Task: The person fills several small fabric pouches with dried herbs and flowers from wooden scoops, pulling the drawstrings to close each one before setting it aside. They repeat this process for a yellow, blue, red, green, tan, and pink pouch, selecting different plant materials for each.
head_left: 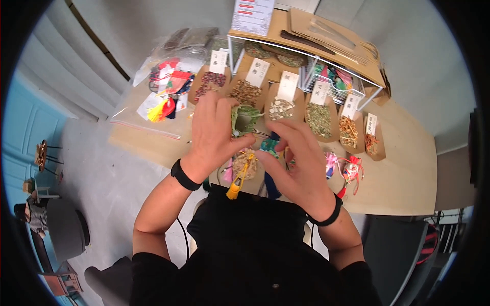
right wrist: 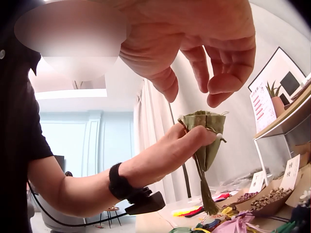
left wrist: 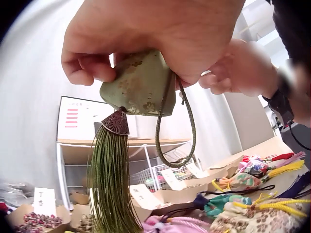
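My left hand holds up a small green drawstring sachet pouch, gripping it at the side. In the left wrist view the pouch shows faded gold flower prints, a green tassel hanging under a metal cap, and a looped cord. Its mouth faces up, open, in the right wrist view, with a white bead on its drawstring. My right hand is bent over the pouch mouth, thumb and fingers apart, with nothing visible between them.
Several labelled paper trays of dried herbs, including a green-herb tray, line the table. Finished sachets, such as a red one, lie near the front edge. A wooden shelf stands behind; colourful tassels lie at left.
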Demonstrator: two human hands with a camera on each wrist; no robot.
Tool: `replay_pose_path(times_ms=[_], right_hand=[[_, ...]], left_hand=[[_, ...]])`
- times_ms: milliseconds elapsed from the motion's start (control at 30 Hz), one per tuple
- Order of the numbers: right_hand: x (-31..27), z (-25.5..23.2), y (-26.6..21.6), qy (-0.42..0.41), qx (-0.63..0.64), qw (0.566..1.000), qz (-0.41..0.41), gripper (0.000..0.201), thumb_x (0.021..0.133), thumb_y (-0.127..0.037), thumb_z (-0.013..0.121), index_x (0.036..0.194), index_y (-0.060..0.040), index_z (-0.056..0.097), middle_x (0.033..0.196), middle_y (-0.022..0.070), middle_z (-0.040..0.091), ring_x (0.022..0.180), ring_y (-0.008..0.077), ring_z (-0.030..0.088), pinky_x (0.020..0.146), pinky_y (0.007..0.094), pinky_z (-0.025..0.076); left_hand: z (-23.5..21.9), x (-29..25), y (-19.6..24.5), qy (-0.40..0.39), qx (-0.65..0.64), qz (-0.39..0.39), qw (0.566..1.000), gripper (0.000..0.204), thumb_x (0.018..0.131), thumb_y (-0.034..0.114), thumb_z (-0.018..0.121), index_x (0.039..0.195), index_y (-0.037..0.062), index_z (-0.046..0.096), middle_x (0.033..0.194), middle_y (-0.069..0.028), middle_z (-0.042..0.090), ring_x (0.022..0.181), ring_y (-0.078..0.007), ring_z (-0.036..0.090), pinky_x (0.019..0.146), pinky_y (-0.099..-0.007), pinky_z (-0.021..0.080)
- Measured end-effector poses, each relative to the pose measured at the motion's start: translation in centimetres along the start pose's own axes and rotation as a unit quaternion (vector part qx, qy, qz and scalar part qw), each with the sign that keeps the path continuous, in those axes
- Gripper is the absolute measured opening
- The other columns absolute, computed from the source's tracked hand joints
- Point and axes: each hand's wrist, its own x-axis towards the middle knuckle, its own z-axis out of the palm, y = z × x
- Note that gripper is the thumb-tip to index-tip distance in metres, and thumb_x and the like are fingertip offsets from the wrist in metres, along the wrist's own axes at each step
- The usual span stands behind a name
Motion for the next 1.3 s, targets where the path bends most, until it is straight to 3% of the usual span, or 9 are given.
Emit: replay_pose_path(times_ms=[167,267,500,767,900,1000,1100,1200,1300], right_hand=[[-1.2,0.0,2.1,-0.049,-0.032,0.998,0.02,0.038,0.089,-0.015,0.08,0.121,-0.0007,0.067,0.116,0.0125,0.068,0.089,0.0292,0.072,0.074,0.0379,0.059],[-2.1,-0.2,3.7,-0.052,-0.039,0.998,0.019,0.019,0.091,-0.009,0.075,0.106,0.0011,0.068,0.106,0.0142,0.069,0.086,0.0338,0.071,0.072,0.0399,0.058],[-3.0,-0.5,5.2,-0.021,-0.025,0.998,0.053,0.01,0.091,-0.004,0.073,0.097,0.0026,0.069,0.095,0.0164,0.068,0.081,0.0371,0.069,0.069,0.0426,0.056],[-2.0,-1.1,5.4,-0.039,0.022,0.993,0.11,0.012,0.092,-0.006,0.075,0.095,0.0031,0.069,0.089,0.0153,0.068,0.067,0.0301,0.068,0.061,0.0365,0.054],[0.1,-2.6,4.9,-0.071,0.042,0.984,0.156,0.015,0.093,-0.01,0.075,0.1,0.0029,0.071,0.091,0.0154,0.069,0.067,0.0284,0.068,0.061,0.0351,0.054],[2.1,-3.7,6.7,-0.065,-0.04,0.989,0.13,0.017,0.094,-0.011,0.073,0.104,0.0021,0.073,0.094,0.0165,0.071,0.073,0.0317,0.07,0.067,0.0389,0.055],[4.1,-3.7,12.6,-0.133,-0.145,0.976,0.089,0.029,0.092,-0.016,0.076,0.116,0.0001,0.073,0.097,0.0139,0.072,0.082,0.0264,0.071,0.073,0.0374,0.055],[5.6,-2.7,16.1,-0.2,-0.232,0.946,0.11,0.044,0.089,-0.024,0.078,0.126,-0.0022,0.069,0.112,0.0189,0.07,0.1,0.0357,0.07,0.087,0.0454,0.056],[7.0,-1.1,17.4,-0.266,-0.248,0.92,0.149,0.06,0.087,-0.037,0.079,0.136,-0.0049,0.064,0.123,0.0211,0.066,0.114,0.0403,0.066,0.097,0.048,0.053]], left_hand=[[2.5,-0.2,3.2,-0.035,-0.042,0.022,0.998,0.067,0.059,0.022,0.09,0.115,0.0047,0.056,0.106,-0.0156,0.05,0.099,-0.0378,0.052,0.083,-0.0475,0.043],[4.3,-1.2,4.1,-0.079,-0.034,0.007,0.996,0.069,0.06,0.022,0.088,0.119,0.0046,0.056,0.108,-0.0155,0.05,0.1,-0.0376,0.052,0.083,-0.048,0.043],[5.5,-2.8,6.9,-0.051,-0.038,-0.068,0.996,0.076,0.063,0.024,0.087,0.129,0.0038,0.055,0.112,-0.0151,0.051,0.102,-0.0373,0.053,0.086,-0.0486,0.042],[5.6,-2.8,7.2,-0.047,-0.016,-0.111,0.993,0.074,0.068,0.029,0.089,0.129,0.0036,0.056,0.113,-0.0151,0.052,0.103,-0.0371,0.053,0.088,-0.0487,0.043],[6.3,-3.0,6.1,-0.053,-0.041,-0.134,0.989,0.069,0.067,0.024,0.088,0.125,0.0026,0.057,0.112,-0.0161,0.053,0.104,-0.0378,0.053,0.088,-0.0491,0.043],[6.4,-3.2,4.7,-0.064,-0.072,-0.171,0.981,0.063,0.069,0.017,0.084,0.124,0.0018,0.057,0.111,-0.0176,0.053,0.105,-0.0394,0.053,0.089,-0.0494,0.044],[6.0,-3.3,3.4,-0.076,-0.11,-0.192,0.972,0.061,0.071,0.015,0.082,0.124,0.0015,0.056,0.111,-0.0184,0.052,0.106,-0.0399,0.052,0.091,-0.0488,0.044],[4.9,-2.9,3.1,-0.089,-0.125,-0.208,0.966,0.058,0.072,0.013,0.081,0.123,-0.0004,0.055,0.11,-0.0192,0.051,0.106,-0.0401,0.052,0.092,-0.0489,0.044],[4.7,-3.2,2.6,-0.09,-0.131,-0.221,0.962,0.058,0.072,0.012,0.08,0.122,-0.0012,0.055,0.11,-0.0193,0.051,0.106,-0.0402,0.052,0.092,-0.0494,0.044]])
